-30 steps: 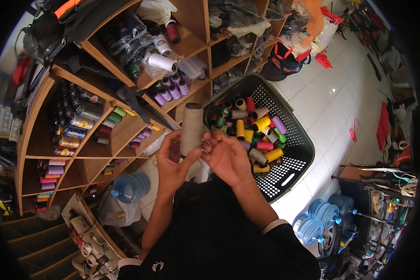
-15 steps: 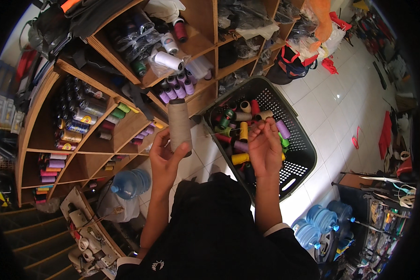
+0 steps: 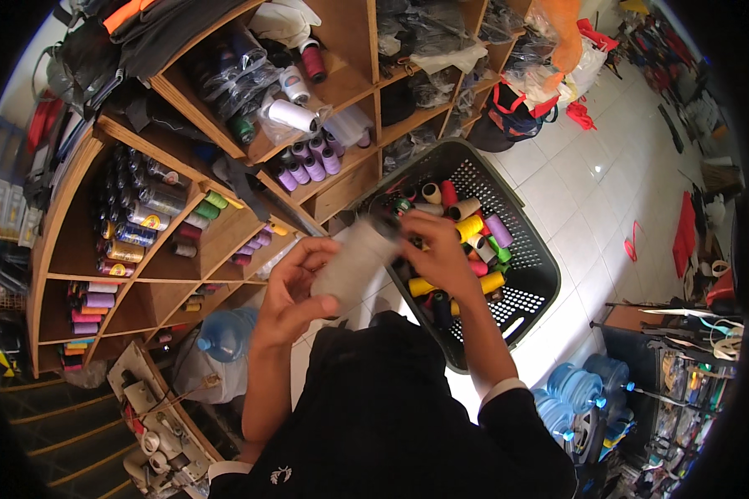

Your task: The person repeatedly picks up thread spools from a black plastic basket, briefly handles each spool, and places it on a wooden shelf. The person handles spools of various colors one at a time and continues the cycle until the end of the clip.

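Observation:
A large grey-beige cone of thread (image 3: 354, 262), blurred by motion, leans up to the right in front of me. My left hand (image 3: 290, 291) holds its lower part, thumb below and fingers above. At the cone's dark upper end, my right hand (image 3: 437, 254) has its fingers closed on the rim; whether they also pinch the loose thread I cannot make out. Beyond and beneath the right hand stands a dark green perforated basket (image 3: 534, 283) with several thread spools in it, among them a yellow spool (image 3: 468, 227) and a purple spool (image 3: 498, 230).
Wooden shelves (image 3: 154, 279) at the left and far side hold many spools, with lilac cones (image 3: 312, 169) closest to the basket. Blue water bottles (image 3: 576, 387) stand at the right, another bottle (image 3: 227, 334) at the left. A sewing machine (image 3: 154, 432) lies lower left on its board. White tiles (image 3: 587, 216) cover the floor.
The cone has gone from upright to tilted rightward. My right hand has moved left from over the basket to the cone's top; the thread stretched between the hands no longer shows.

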Action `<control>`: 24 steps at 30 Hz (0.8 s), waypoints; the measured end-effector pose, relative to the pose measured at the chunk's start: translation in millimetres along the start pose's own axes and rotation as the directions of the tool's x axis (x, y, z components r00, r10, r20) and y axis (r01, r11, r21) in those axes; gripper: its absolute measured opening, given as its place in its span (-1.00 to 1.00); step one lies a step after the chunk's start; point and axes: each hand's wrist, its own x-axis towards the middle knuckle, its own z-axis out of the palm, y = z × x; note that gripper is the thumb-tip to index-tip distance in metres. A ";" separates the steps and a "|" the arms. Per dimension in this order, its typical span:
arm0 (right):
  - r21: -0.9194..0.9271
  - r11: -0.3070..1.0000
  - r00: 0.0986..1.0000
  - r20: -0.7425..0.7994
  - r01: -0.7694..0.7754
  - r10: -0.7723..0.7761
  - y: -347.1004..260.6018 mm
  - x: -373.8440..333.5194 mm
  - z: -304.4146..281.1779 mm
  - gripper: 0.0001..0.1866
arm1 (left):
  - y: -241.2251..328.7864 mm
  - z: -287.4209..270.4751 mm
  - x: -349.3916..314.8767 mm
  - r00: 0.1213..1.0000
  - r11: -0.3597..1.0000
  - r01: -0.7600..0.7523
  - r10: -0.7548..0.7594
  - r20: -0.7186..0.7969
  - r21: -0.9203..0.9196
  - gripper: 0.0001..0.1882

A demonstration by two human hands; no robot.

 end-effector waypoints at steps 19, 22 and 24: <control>0.324 0.920 0.976 0.090 -0.219 0.200 -71.3 11.2 28.8 -0.94 | -10.4 -1.2 -0.7 0.796 0.819 -0.226 0.467 -0.384 0.528 -0.68; 0.620 0.743 0.965 0.101 -0.251 0.242 -43.0 1.6 43.8 -0.93 | -0.8 10.7 -3.1 0.867 0.954 -0.217 0.285 -0.410 0.205 -0.69; 0.705 0.679 0.973 0.075 -0.206 0.217 -32.0 -0.9 49.8 -0.89 | -4.8 5.2 -6.6 0.920 0.987 -0.164 0.155 -0.359 0.007 -0.70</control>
